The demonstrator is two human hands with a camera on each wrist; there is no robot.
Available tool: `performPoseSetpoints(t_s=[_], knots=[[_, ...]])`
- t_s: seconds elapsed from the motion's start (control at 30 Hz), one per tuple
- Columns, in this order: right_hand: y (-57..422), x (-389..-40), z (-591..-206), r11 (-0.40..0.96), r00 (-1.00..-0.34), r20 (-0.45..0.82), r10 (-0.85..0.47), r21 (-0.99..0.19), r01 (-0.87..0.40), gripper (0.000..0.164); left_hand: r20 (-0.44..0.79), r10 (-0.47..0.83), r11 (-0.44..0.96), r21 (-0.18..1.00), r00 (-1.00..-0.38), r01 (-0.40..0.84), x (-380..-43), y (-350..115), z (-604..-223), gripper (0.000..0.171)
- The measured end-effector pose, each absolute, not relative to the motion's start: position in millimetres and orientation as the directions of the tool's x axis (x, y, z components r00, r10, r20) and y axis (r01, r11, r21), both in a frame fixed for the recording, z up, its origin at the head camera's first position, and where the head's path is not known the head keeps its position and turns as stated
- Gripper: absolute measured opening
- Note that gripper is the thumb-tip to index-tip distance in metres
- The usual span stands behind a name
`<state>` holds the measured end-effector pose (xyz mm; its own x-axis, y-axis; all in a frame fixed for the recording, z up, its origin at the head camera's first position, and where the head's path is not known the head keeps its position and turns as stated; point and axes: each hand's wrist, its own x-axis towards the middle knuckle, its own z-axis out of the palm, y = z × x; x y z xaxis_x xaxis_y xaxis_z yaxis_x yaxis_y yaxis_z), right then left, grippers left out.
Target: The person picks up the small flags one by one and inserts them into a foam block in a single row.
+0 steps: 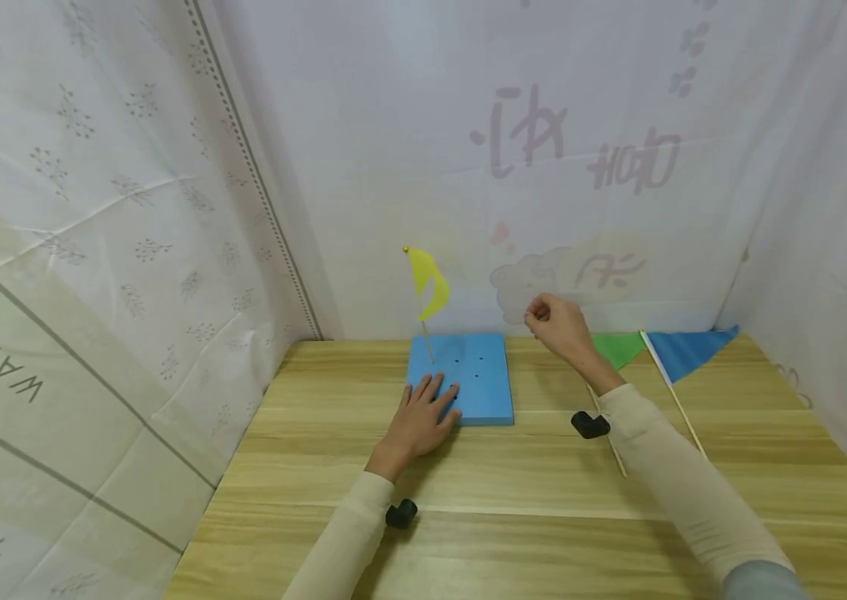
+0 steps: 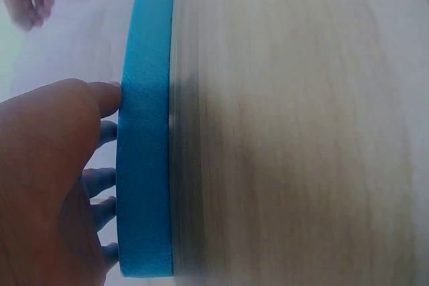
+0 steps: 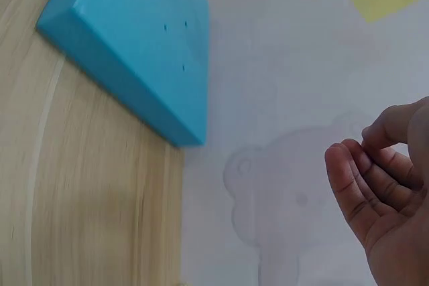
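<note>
My left hand [image 1: 418, 423] lies with fingers spread on the near left part of a blue foam board [image 1: 493, 396], which has several small holes. In the left wrist view the thumb [image 2: 104, 97] and fingertips touch the board's top face. A yellow flag [image 1: 420, 265] on a thin stick rises from the board's far left, leaning slightly left. Up and to the right of the board, my right hand [image 1: 562, 329] is raised in the air. Its thumb and fingers are loosely curled together, with nothing between them in the right wrist view.
Right of the board, a green flag [image 1: 616, 346] and a blue flag [image 1: 694, 350] on sticks lie on the wooden table [image 1: 528, 542], partly behind my right arm. Printed curtains [image 1: 393, 150] hang behind the table and at both sides.
</note>
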<state>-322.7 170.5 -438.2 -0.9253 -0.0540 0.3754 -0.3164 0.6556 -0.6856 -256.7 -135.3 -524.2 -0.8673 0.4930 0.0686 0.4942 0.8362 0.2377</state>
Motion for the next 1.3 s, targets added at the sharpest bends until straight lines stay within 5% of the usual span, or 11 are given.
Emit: performPoseSetpoints(t_s=[0.8, 1.3], knots=[[256, -263, -466, 0.739, -0.952, 0.303, 0.034, -0.65, -0.18, 0.023, 0.081, 0.495, 0.829, 0.253, -0.865, 0.498, -259, -136, -531, 0.058], [279, -242, -519, 0.807, -0.986, 0.161, -0.036, -0.577, -0.124, 0.019, 0.077, 0.497, 0.83, 0.251, -0.864, 0.499, -258, -135, -527, 0.058]])
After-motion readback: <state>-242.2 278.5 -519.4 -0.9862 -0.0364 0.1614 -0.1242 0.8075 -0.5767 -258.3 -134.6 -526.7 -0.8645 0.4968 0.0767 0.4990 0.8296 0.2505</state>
